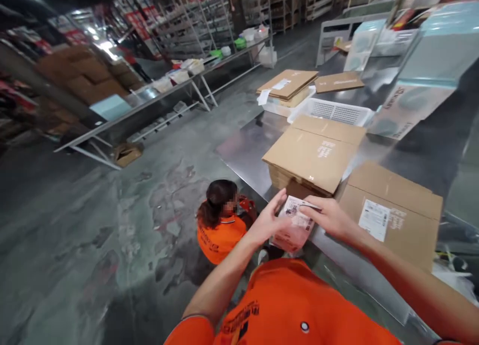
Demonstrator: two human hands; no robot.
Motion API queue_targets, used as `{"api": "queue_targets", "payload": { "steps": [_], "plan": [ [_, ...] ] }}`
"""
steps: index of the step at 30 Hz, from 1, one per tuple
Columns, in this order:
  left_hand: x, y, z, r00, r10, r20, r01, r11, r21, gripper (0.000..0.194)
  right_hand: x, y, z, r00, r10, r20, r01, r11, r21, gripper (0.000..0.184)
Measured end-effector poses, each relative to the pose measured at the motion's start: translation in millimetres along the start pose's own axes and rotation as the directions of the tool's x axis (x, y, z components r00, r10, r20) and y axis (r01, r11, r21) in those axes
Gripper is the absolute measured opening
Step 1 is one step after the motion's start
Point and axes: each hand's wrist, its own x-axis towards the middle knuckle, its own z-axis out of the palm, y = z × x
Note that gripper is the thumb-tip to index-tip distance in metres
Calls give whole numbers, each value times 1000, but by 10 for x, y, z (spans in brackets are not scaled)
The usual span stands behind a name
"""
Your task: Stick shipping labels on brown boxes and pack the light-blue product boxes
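far left at 10 o'clock, a long steel-framed shelf table (pixel 130 103) lined with tubs and parcels, well away from the hands. at 8 o'clock, a co-worker (pixel 220 240) in an orange shirt, crouched low on the concrete floor (pixel 93 235). at 4 o'clock, both hands over the edge of the steel table (pixel 243 150): left hand (pixel 267 217) open, fingers laid against a barcode-labelled plastic packet (pixel 294 225); right hand (pixel 329 217) closed on the packet's top edge. in hand at this moment: the packet, held just off the table edge. just beyond it at 3 o'clock, a flat cardboard carton (pixel 312 153); at 2 o'clock, a white plastic basket (pixel 331 110); further right at 4 o'clock, a labelled cardboard box (pixel 389 215).
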Motion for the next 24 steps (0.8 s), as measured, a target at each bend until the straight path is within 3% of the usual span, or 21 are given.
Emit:
{"api": "queue_targets", "payload": {
  "steps": [3, 5, 9, 11, 14, 17, 20, 24],
  "plan": [
    [182, 210, 83, 986, 20, -163, -5, 996, 93, 28, 73, -84, 51, 998, -61, -16, 60, 997, -44, 37],
    [299, 241, 92, 980, 28, -199, 0, 990, 140, 33, 126, -114, 41, 995, -69, -68, 62, 994, -94, 32],
    [522, 190, -66, 988, 55, -142, -28, 982, 186, 41, 403, -57, -136, 995, -60, -84, 50, 991, -125, 33],
    [655, 157, -210, 992, 45, -117, -26, 988, 153, 41, 676, 22, -333, 980, -29, -198, -6, 985, -172, 36],
    [821, 69, -455, 995, -60, -81, 66, 995, 73, 45, 1157, 171, -694, 916, 11, -400, -128, 955, -267, 33],
    [810, -108, -706, 983, -181, -36, 184, 980, 81, 49, 1504, 324, -968, 914, 75, -398, -280, 827, -487, 32],
    [637, -283, -956, 973, -229, 6, 226, 966, 127, 46, 1644, 442, -1051, 898, 142, -416, -400, 656, -639, 52],
    [631, -175, -1164, 994, -99, -37, 100, 994, 38, 49, 1789, 510, -874, 899, 68, -433, -387, 587, -711, 46]
  ]
}}
